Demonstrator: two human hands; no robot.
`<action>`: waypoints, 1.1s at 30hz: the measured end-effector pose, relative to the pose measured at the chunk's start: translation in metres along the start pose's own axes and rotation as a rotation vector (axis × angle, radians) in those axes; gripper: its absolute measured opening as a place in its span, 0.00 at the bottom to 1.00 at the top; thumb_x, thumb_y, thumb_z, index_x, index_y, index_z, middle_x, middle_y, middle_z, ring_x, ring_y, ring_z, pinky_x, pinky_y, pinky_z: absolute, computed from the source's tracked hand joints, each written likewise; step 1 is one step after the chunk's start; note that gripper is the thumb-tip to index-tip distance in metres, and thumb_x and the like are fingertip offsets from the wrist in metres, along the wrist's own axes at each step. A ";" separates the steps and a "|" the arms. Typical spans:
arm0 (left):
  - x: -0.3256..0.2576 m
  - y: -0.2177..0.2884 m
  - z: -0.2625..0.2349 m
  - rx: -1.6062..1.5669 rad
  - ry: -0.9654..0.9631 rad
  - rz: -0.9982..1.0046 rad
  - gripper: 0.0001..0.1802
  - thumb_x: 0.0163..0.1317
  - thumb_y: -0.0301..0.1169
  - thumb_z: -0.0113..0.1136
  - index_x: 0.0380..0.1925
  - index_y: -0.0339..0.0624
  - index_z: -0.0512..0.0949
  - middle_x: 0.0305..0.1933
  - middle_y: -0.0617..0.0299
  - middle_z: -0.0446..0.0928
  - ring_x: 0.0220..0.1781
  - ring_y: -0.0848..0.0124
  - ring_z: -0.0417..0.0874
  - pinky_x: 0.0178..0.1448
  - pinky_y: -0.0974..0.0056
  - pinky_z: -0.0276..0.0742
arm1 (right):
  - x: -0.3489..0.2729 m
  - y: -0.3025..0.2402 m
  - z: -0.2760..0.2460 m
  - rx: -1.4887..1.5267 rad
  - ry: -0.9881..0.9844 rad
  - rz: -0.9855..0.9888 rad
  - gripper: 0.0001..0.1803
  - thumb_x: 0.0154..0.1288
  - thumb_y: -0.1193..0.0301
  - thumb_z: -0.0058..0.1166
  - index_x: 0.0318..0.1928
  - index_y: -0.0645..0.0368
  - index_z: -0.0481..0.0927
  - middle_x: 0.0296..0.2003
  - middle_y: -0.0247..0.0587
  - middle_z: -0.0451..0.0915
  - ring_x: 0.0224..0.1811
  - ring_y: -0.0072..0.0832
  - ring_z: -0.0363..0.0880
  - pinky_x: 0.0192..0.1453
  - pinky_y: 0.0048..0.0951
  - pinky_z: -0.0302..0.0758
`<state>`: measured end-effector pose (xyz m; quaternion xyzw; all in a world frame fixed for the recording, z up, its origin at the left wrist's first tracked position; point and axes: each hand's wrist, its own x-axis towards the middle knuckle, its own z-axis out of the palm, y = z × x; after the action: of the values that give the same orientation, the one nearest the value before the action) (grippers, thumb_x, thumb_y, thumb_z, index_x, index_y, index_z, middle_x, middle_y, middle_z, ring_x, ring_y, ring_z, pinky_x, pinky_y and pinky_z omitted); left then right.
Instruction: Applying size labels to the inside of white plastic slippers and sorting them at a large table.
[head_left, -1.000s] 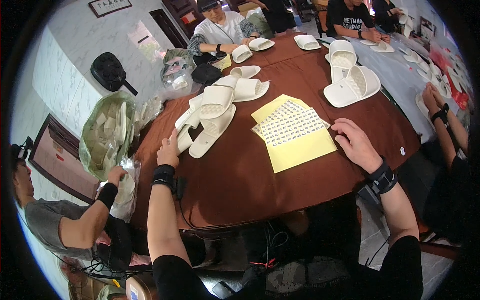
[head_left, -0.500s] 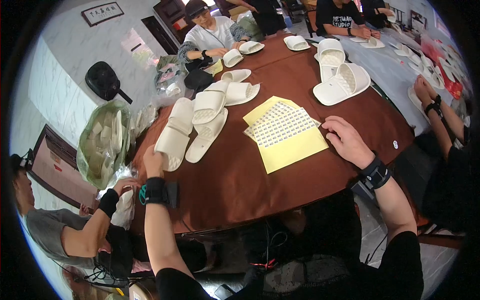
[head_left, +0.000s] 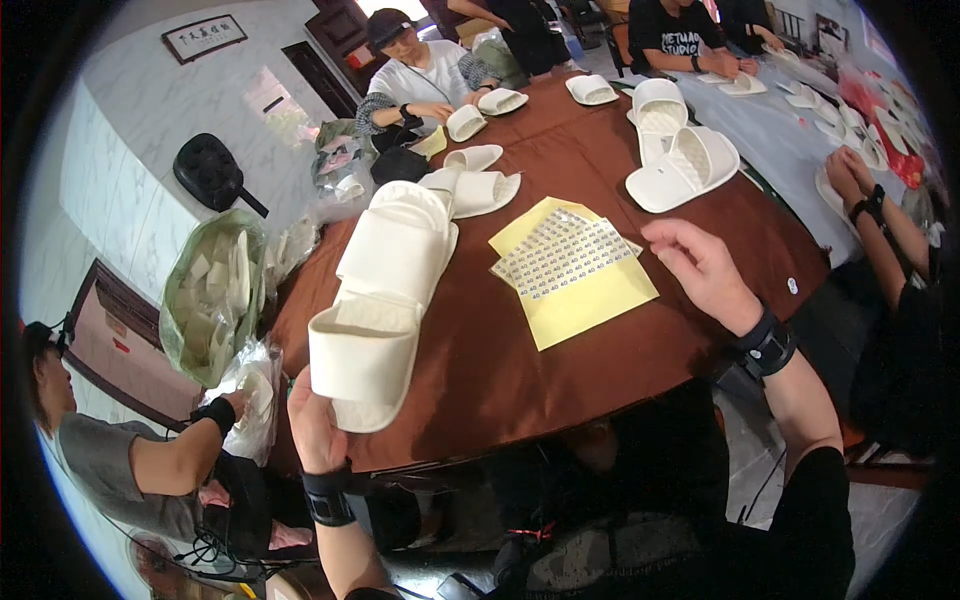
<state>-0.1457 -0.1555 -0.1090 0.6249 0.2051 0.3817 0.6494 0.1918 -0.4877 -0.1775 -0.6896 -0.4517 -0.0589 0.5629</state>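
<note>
My left hand [head_left: 312, 425] grips the near end of a white slipper [head_left: 370, 350], lifted at the table's left front edge. A second white slipper [head_left: 400, 240] lies just beyond it and overlaps it. My right hand [head_left: 703, 270] hovers with its fingers apart over the brown round table [head_left: 560, 380], just right of a yellow sheet [head_left: 585, 300] and a sheet of small round stickers [head_left: 562, 255]. Both wrists wear black bands.
More white slippers [head_left: 680, 165] lie across the far table. People sit around it; a person at the lower left reaches into a clear bag [head_left: 250, 395]. A green bag of slippers [head_left: 212, 290] stands on the left, and another person's hands [head_left: 850, 175] rest at the right.
My left hand has pulled the slipper toward me and raised it off the table. My right hand has lifted off the yellow sheet and shifted right. The view has drawn closer to the table.
</note>
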 end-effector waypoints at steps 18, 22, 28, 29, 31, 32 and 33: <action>-0.057 -0.039 0.071 -0.101 -0.327 -0.297 0.22 0.67 0.33 0.60 0.56 0.31 0.73 0.55 0.53 0.80 0.54 0.67 0.81 0.61 0.61 0.74 | 0.017 -0.048 0.037 0.812 -0.065 0.424 0.15 0.72 0.64 0.46 0.41 0.65 0.78 0.23 0.29 0.76 0.17 0.13 0.70 0.17 0.18 0.65; -0.076 -0.040 0.092 -0.302 -0.315 -0.373 0.33 0.66 0.39 0.61 0.64 0.30 0.63 0.60 0.50 0.76 0.62 0.60 0.77 0.67 0.56 0.70 | 0.017 -0.035 0.035 0.860 0.007 0.491 0.15 0.73 0.64 0.46 0.44 0.64 0.77 0.26 0.28 0.76 0.19 0.11 0.69 0.18 0.17 0.62; -0.081 -0.065 0.083 -0.378 -0.386 -0.428 0.26 0.69 0.34 0.55 0.62 0.30 0.64 0.56 0.43 0.77 0.52 0.48 0.82 0.49 0.50 0.83 | 0.014 -0.028 0.040 0.873 0.115 0.547 0.14 0.71 0.65 0.46 0.42 0.64 0.77 0.24 0.31 0.76 0.16 0.15 0.70 0.15 0.19 0.64; -0.078 -0.067 0.081 -0.370 -0.365 -0.434 0.25 0.70 0.34 0.55 0.61 0.31 0.65 0.54 0.44 0.78 0.50 0.50 0.83 0.47 0.51 0.83 | 0.012 -0.029 0.040 0.872 0.114 0.546 0.14 0.71 0.65 0.46 0.42 0.64 0.77 0.24 0.31 0.76 0.16 0.15 0.70 0.15 0.19 0.64; -0.072 -0.065 0.079 -0.351 -0.291 -0.412 0.23 0.70 0.34 0.54 0.60 0.33 0.66 0.50 0.45 0.80 0.46 0.53 0.84 0.44 0.53 0.84 | 0.009 -0.029 0.040 0.840 0.091 0.558 0.15 0.73 0.64 0.47 0.45 0.64 0.78 0.25 0.30 0.77 0.17 0.14 0.69 0.17 0.18 0.63; -0.071 -0.061 0.079 -0.341 -0.240 -0.384 0.22 0.70 0.34 0.53 0.59 0.33 0.67 0.49 0.46 0.80 0.43 0.55 0.85 0.43 0.54 0.85 | 0.008 -0.026 0.037 0.838 0.090 0.559 0.15 0.73 0.64 0.47 0.45 0.64 0.78 0.25 0.30 0.77 0.17 0.14 0.69 0.17 0.18 0.63; -0.069 -0.055 0.080 -0.282 -0.174 -0.319 0.21 0.71 0.36 0.53 0.57 0.34 0.68 0.48 0.48 0.81 0.40 0.58 0.85 0.41 0.55 0.84 | 0.008 -0.024 0.032 0.834 0.125 0.522 0.14 0.71 0.65 0.47 0.44 0.65 0.77 0.25 0.31 0.77 0.17 0.16 0.70 0.16 0.19 0.64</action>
<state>-0.1164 -0.2556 -0.1660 0.5182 0.1891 0.2436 0.7978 0.1663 -0.4578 -0.1675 -0.4909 -0.2142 0.2284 0.8130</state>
